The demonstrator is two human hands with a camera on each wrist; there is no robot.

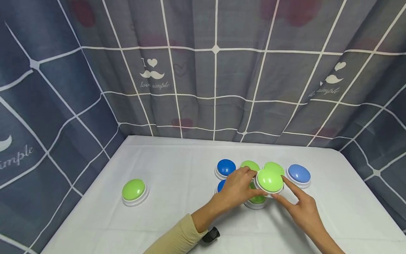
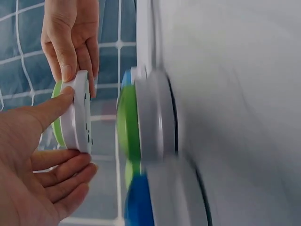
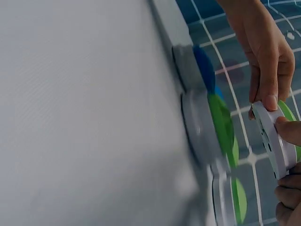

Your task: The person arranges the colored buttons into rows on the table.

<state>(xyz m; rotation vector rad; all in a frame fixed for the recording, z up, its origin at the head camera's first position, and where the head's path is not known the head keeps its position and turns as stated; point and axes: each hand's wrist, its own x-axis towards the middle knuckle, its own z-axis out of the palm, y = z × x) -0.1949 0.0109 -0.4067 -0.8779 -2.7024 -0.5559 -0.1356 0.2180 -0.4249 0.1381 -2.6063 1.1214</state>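
Note:
Between both hands is a round push button with a green dome and white base [image 1: 270, 180], raised above the table. My left hand [image 1: 235, 188] pinches its left rim, thumb in front and fingers behind. On the other side my right hand [image 1: 301, 208] grips the rim with thumb and index finger. The left wrist view shows the button's white underside edge [image 2: 81, 113] tilted up off the tabletop. Below it sits another green button [image 1: 256, 199], partly covered by the left hand. Two more green buttons, one at the back [image 1: 249, 164] and one behind the held one [image 1: 274, 167], rest nearby.
Blue buttons stand around the group: one back left [image 1: 226, 167], one half hidden by the left hand [image 1: 220, 185], one at right [image 1: 299, 174]. A lone green button [image 1: 134, 190] sits far left on the white table [image 1: 177, 169]. A checked curtain [image 1: 193, 77] encloses the table's back and sides.

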